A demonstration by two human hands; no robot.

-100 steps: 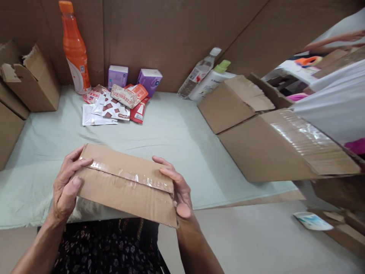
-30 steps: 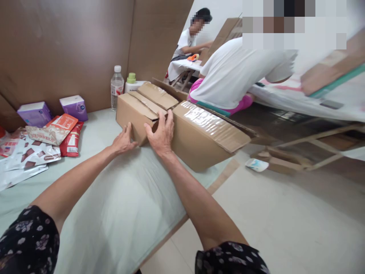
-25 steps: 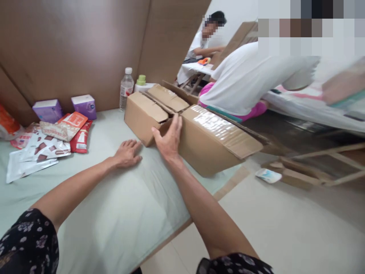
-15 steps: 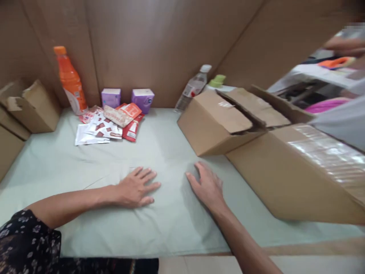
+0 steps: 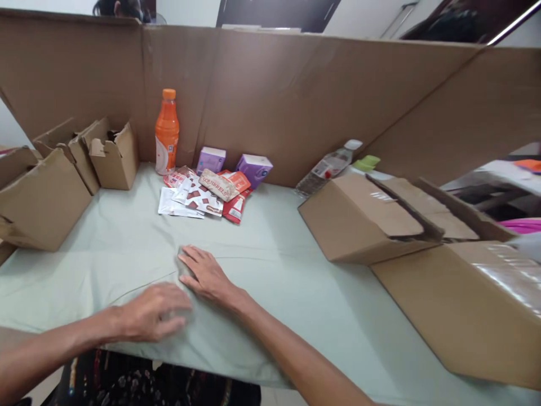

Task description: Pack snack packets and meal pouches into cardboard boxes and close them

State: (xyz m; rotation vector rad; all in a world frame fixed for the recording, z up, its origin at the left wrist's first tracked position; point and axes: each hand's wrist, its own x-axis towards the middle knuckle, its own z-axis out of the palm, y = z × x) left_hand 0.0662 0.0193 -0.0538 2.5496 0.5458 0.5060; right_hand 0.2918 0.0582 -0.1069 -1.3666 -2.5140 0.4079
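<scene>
Right grip (image 5: 206, 275) lies apart from snack packets (image 5: 204, 196) beyond.

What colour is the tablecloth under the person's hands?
The tablecloth is pale green; it shows best in the head view.

The small carton (image 5: 359, 217), at first held up over the near edge, now sits on the bench (image 5: 274, 293) beside the taped carton (image 5: 448, 304), hiding most of the green-capped bottle (image 5: 367, 163). The right hand (image 5: 207, 276), earlier at that carton, now lies before the snack packets (image 5: 203, 194); the left hand (image 5: 156, 313) blurs nearer the front edge.
</scene>
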